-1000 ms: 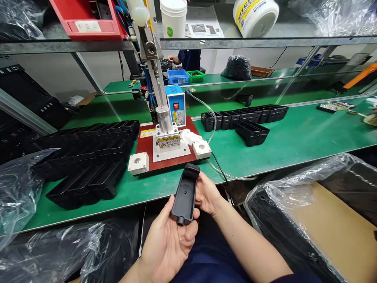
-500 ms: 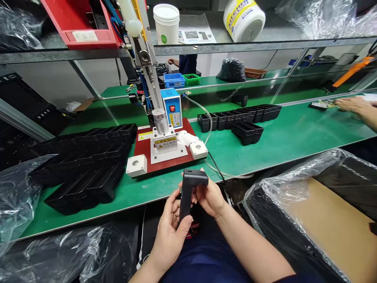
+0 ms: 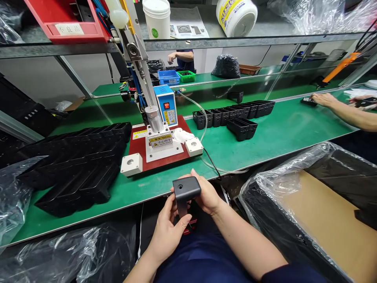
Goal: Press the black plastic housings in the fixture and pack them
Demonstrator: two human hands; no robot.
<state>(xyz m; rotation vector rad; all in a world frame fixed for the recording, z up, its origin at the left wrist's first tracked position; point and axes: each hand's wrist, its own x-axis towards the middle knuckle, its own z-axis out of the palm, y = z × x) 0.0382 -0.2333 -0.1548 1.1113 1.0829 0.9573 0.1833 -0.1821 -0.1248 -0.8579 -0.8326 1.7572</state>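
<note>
Both my hands hold one black plastic housing (image 3: 185, 191) upright over my lap, its capped end facing me. My left hand (image 3: 168, 231) grips the lower part with fingers and thumb closed round it. My right hand (image 3: 207, 194) wraps the top end from behind. Just beyond, on the green bench (image 3: 282, 133), stands a small press (image 3: 156, 129) on a red base with two white buttons. To its left lies a heap of black housings (image 3: 79, 165).
A row of black housings (image 3: 235, 114) sits right of the press. A plastic-lined carton (image 3: 318, 204) stands at my right, clear bags (image 3: 17, 192) at my left. Another person's hand (image 3: 322, 99) rests on the bench far right. A shelf overhead carries a red bin (image 3: 67, 19) and tubs.
I have turned the housing from lying flat in my left palm to standing upright, end-on to me. Another person's arm has come in at the right. My view has shifted slightly.
</note>
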